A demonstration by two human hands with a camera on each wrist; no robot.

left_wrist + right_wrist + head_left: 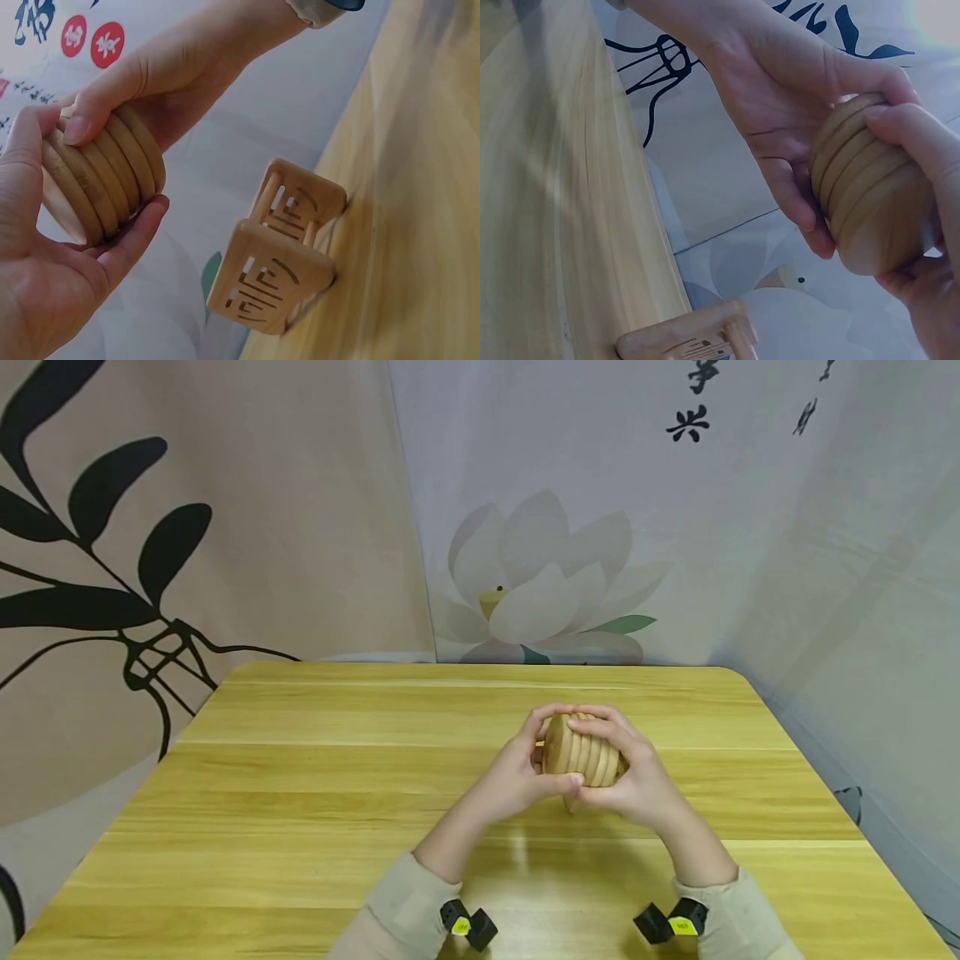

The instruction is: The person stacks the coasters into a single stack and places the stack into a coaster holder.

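Observation:
Both hands hold a stack of several round wooden coasters (581, 752), pressed face to face and tipped on its side above the table. My left hand (525, 777) curls round the left end, its thumb along the near edge. From the other side my right hand (637, 781) grips the stack, with its fingers over the top and thumb below. In the left wrist view, the coasters (105, 172) show their rounded edges. A wooden coaster holder (315, 266) with cut-out slots and crossbars stands on the table beneath the hands; the head view mostly hides it.
The wooden table (300, 827) has a striped grain and rounded far corners. Behind it hangs a pale curtain (315, 510) printed with dark leaves, a lotus and characters. Black wrist cameras (468, 925) sit on both sleeves.

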